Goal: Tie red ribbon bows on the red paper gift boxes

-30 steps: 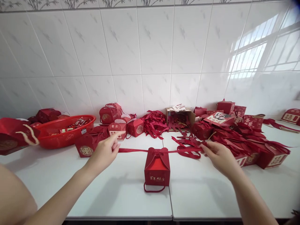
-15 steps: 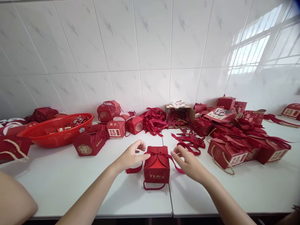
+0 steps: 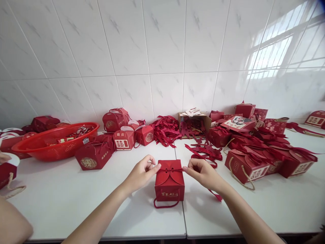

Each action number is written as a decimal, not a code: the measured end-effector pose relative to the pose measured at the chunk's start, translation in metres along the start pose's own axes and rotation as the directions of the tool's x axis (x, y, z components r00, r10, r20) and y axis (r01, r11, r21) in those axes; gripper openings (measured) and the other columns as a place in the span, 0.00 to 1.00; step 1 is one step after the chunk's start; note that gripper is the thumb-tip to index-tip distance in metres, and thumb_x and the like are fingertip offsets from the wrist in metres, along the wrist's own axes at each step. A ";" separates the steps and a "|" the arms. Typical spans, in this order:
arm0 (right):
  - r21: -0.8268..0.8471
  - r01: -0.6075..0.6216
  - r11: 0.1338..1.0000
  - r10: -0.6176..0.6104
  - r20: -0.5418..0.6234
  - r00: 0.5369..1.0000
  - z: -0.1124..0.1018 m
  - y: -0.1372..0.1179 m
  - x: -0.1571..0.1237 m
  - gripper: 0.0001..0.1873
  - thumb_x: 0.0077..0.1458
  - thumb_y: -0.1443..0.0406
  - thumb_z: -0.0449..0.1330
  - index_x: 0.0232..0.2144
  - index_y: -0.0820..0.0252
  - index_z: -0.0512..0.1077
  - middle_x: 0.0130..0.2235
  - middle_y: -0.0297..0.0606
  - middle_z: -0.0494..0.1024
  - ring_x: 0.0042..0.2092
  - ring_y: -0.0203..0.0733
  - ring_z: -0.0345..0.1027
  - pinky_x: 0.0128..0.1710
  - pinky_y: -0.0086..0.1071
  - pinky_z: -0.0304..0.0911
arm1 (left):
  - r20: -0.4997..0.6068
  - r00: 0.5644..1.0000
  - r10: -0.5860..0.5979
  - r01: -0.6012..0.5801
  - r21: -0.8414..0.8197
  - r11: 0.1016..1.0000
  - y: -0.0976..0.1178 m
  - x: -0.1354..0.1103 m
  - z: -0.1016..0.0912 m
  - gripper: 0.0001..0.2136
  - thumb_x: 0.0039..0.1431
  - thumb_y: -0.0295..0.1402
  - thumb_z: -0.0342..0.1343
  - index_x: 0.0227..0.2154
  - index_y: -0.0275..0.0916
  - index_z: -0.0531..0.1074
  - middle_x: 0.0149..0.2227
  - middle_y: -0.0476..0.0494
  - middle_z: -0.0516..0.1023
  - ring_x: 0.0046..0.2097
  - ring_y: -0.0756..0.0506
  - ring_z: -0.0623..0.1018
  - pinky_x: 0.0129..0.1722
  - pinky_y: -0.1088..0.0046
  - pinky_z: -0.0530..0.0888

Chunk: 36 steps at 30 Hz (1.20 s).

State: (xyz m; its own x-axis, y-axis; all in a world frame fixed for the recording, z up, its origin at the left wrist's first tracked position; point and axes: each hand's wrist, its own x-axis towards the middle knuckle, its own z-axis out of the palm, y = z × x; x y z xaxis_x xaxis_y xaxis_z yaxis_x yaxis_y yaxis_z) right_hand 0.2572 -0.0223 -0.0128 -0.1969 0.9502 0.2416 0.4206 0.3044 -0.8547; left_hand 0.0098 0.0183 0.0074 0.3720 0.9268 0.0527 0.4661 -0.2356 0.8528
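Note:
A red gift box (image 3: 169, 184) with gold lettering and a cord handle stands upright in front of me, its curved top flaps folded over. A dark red ribbon (image 3: 171, 170) runs through two holes in the flaps and is crossed on top. My left hand (image 3: 143, 173) pinches the ribbon at the box's left edge. On the right side, my right hand (image 3: 201, 172) pinches the other length, and both pull it taut sideways. One loose ribbon tail hangs below my right hand to the table.
An orange-red basket (image 3: 50, 154) of wrapped sweets is at left, near a red box (image 3: 95, 154). Loose ribbons (image 3: 166, 130) and a cardboard box (image 3: 208, 123) line the wall. Tied red boxes (image 3: 246, 164) crowd the right. Another person's arm (image 3: 14, 218) shows at lower left.
Both hands have closed on the ribbon, and it has gone from slack loops to a tight line across the box top. At far left, a hand with a red box has come into view.

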 end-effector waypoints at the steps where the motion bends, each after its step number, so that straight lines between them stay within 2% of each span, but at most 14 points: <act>1: -0.091 0.025 0.996 -0.023 0.021 1.000 -0.003 -0.002 -0.003 0.19 0.56 0.58 0.54 0.18 0.59 0.57 0.24 0.30 0.60 0.26 0.33 0.54 0.27 0.29 0.51 | -0.019 1.000 0.001 0.000 0.045 0.999 -0.001 0.001 -0.004 0.11 0.57 0.43 0.49 0.30 0.41 0.60 0.21 0.58 0.57 0.24 0.52 0.57 0.25 0.77 0.57; 3: -0.250 0.072 0.966 -0.064 0.040 0.997 -0.005 -0.004 -0.008 0.18 0.56 0.62 0.52 0.16 0.60 0.61 0.28 0.34 0.65 0.30 0.36 0.60 0.31 0.31 0.55 | -0.008 0.998 -0.069 0.070 0.129 0.989 -0.002 0.003 -0.014 0.10 0.57 0.41 0.47 0.31 0.40 0.65 0.21 0.56 0.61 0.24 0.52 0.59 0.25 0.77 0.57; 5: -0.382 0.085 0.920 -0.093 -0.001 0.996 -0.002 -0.004 -0.010 0.15 0.54 0.66 0.52 0.17 0.60 0.65 0.30 0.37 0.66 0.32 0.38 0.62 0.33 0.33 0.57 | 0.153 0.971 -0.181 0.153 0.179 0.972 0.000 0.005 -0.023 0.08 0.53 0.37 0.51 0.32 0.39 0.69 0.20 0.54 0.65 0.24 0.51 0.62 0.25 0.76 0.58; 8: -0.478 0.050 0.877 -0.159 -0.189 0.969 0.011 0.000 -0.005 0.13 0.53 0.69 0.53 0.18 0.61 0.69 0.30 0.39 0.67 0.31 0.40 0.63 0.31 0.34 0.59 | 0.515 0.829 -0.218 0.173 0.135 0.976 0.007 0.005 -0.029 0.08 0.48 0.36 0.57 0.26 0.36 0.74 0.19 0.51 0.68 0.22 0.52 0.62 0.23 0.77 0.55; 9: -0.463 0.045 0.885 -0.188 -0.268 0.945 0.016 0.001 -0.002 0.13 0.52 0.69 0.53 0.18 0.61 0.70 0.29 0.40 0.67 0.30 0.39 0.63 0.31 0.33 0.59 | 0.577 0.797 -0.178 0.164 0.078 0.983 0.010 0.004 -0.028 0.09 0.48 0.37 0.58 0.25 0.36 0.75 0.19 0.51 0.68 0.21 0.53 0.60 0.22 0.77 0.54; 10: -0.422 0.049 0.905 -0.209 -0.342 0.916 0.020 0.001 0.001 0.13 0.52 0.68 0.54 0.18 0.61 0.71 0.29 0.39 0.67 0.29 0.38 0.63 0.30 0.32 0.59 | 0.590 0.795 -0.139 0.165 0.010 0.986 0.014 0.002 -0.026 0.11 0.49 0.40 0.58 0.25 0.35 0.76 0.19 0.51 0.67 0.20 0.54 0.57 0.20 0.76 0.52; 12: -0.284 0.080 0.955 -0.203 -0.435 0.877 0.026 -0.001 0.005 0.12 0.51 0.67 0.57 0.18 0.60 0.71 0.28 0.38 0.68 0.28 0.37 0.62 0.28 0.31 0.58 | 0.508 0.856 -0.097 0.182 -0.119 0.976 0.022 -0.003 -0.017 0.16 0.53 0.44 0.55 0.31 0.35 0.77 0.19 0.52 0.65 0.19 0.55 0.52 0.19 0.76 0.49; 13: -0.206 0.093 0.974 -0.178 -0.443 0.879 0.028 -0.003 0.006 0.11 0.50 0.66 0.58 0.18 0.60 0.72 0.27 0.37 0.69 0.28 0.36 0.62 0.27 0.30 0.58 | 0.430 0.899 -0.084 0.173 -0.174 0.969 0.026 -0.006 -0.010 0.17 0.54 0.44 0.54 0.34 0.35 0.77 0.19 0.53 0.64 0.19 0.55 0.51 0.19 0.77 0.49; 16: 0.002 0.090 0.996 -0.084 -0.343 0.935 0.033 -0.013 0.007 0.10 0.49 0.65 0.60 0.18 0.59 0.73 0.29 0.36 0.71 0.29 0.36 0.63 0.27 0.29 0.58 | 0.187 0.982 0.002 0.039 -0.211 0.977 0.033 -0.015 0.010 0.14 0.57 0.40 0.53 0.38 0.37 0.77 0.23 0.51 0.65 0.24 0.53 0.60 0.24 0.78 0.60; 19: 0.142 0.041 0.989 -0.010 -0.213 0.977 0.037 -0.020 0.008 0.09 0.47 0.64 0.62 0.18 0.60 0.75 0.29 0.36 0.71 0.30 0.36 0.65 0.31 0.29 0.61 | 0.016 0.989 0.144 -0.143 -0.034 0.989 0.032 -0.020 0.026 0.11 0.59 0.34 0.50 0.35 0.38 0.77 0.29 0.48 0.67 0.30 0.50 0.67 0.30 0.76 0.66; 22: 0.208 -0.005 0.978 0.035 -0.140 0.990 0.038 -0.024 0.011 0.06 0.45 0.66 0.63 0.20 0.59 0.77 0.30 0.36 0.73 0.32 0.37 0.67 0.34 0.30 0.63 | -0.085 0.957 0.277 -0.247 0.257 0.934 0.026 -0.023 0.037 0.12 0.58 0.28 0.46 0.35 0.39 0.76 0.34 0.45 0.67 0.30 0.50 0.69 0.29 0.76 0.66; 27: 0.260 -0.038 0.965 0.043 -0.014 0.999 0.034 -0.027 0.012 0.03 0.44 0.66 0.64 0.23 0.57 0.79 0.34 0.36 0.74 0.36 0.38 0.68 0.37 0.30 0.63 | -0.049 0.934 0.355 -0.294 0.463 0.836 0.024 -0.025 0.043 0.13 0.58 0.26 0.43 0.36 0.41 0.73 0.37 0.43 0.68 0.30 0.49 0.71 0.29 0.74 0.68; 32: 0.230 -0.087 0.969 0.075 0.061 0.995 0.025 -0.033 0.014 0.04 0.39 0.71 0.60 0.18 0.61 0.74 0.33 0.35 0.72 0.34 0.36 0.65 0.35 0.29 0.61 | 0.024 0.906 0.423 -0.376 0.505 0.777 0.021 -0.027 0.039 0.13 0.62 0.27 0.40 0.38 0.40 0.71 0.41 0.42 0.68 0.29 0.50 0.72 0.29 0.73 0.67; 36: 0.146 -0.111 0.983 0.085 0.176 0.981 0.018 -0.036 0.020 0.04 0.36 0.72 0.58 0.14 0.62 0.66 0.32 0.32 0.68 0.28 0.30 0.57 0.26 0.26 0.54 | 0.170 0.852 0.495 -0.511 0.480 0.714 0.017 -0.025 0.027 0.14 0.63 0.27 0.40 0.39 0.40 0.72 0.47 0.40 0.67 0.27 0.52 0.70 0.29 0.73 0.66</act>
State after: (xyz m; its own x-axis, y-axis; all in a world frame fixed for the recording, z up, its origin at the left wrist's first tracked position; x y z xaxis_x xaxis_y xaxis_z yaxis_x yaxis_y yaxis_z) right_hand 0.2221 -0.0149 0.0146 -0.3136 0.9459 0.0833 0.3061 0.1837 -0.9341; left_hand 0.0302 -0.0173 0.0061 0.6846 0.6229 0.3787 0.5275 -0.7818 0.3323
